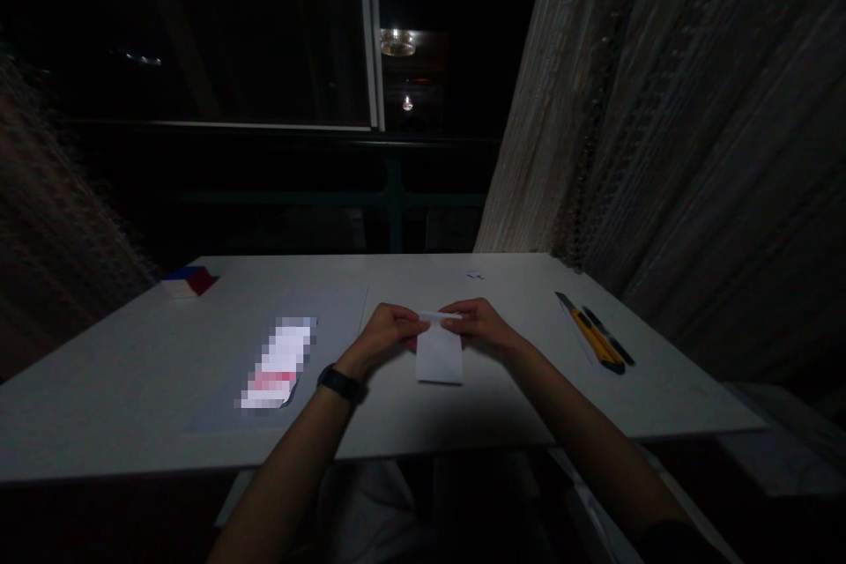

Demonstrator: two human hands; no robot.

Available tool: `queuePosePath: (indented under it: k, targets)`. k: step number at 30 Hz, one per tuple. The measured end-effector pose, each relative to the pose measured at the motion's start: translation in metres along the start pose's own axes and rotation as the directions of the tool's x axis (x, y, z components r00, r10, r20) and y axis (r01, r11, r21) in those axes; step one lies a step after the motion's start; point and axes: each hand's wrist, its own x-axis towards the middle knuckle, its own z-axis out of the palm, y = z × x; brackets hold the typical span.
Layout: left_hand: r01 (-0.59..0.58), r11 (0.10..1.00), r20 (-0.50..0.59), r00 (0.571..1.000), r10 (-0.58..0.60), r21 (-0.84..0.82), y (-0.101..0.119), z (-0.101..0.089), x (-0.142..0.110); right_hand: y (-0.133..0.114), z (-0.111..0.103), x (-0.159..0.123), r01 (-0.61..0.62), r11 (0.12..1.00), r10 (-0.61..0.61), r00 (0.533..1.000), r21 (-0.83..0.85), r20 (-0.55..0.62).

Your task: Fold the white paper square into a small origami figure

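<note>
A small folded piece of white paper (439, 357) is held between my two hands, just above the white table (370, 432). My left hand (391, 330) pinches its upper left corner, thumb on the near face. At the upper right corner my right hand (481, 324) grips it the same way. The paper's top edge shows a narrow fold, and its lower part hangs toward me. A dark watch is on my left wrist. Some fingertips are hidden behind the paper.
On the left lie a lit phone (278, 361) on a pale sheet (344, 317) and a colored cube (189, 282). A yellow box cutter (600, 339) and a black pen (609, 337) lie right. Small paper scraps (475, 275) sit at the back. Curtains (529, 141) flank a dark window.
</note>
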Motion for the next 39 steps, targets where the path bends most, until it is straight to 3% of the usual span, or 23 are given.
queuePosePath:
  k: [25, 39]
  targets:
    - [0.009, 1.000, -0.030, 1.000, -0.009, -0.026, -0.0053, -0.0012, 0.0038, -0.0003, -0.0004, 0.0009, 0.037, 0.995, -0.041, 0.999, -0.089, -0.037]
    - [0.037, 0.996, 0.015, 0.999, -0.036, -0.077, -0.0026, -0.0020, 0.0011, 0.0002, 0.0011, 0.0002, 0.016, 0.998, -0.018, 1.000, -0.062, -0.023]
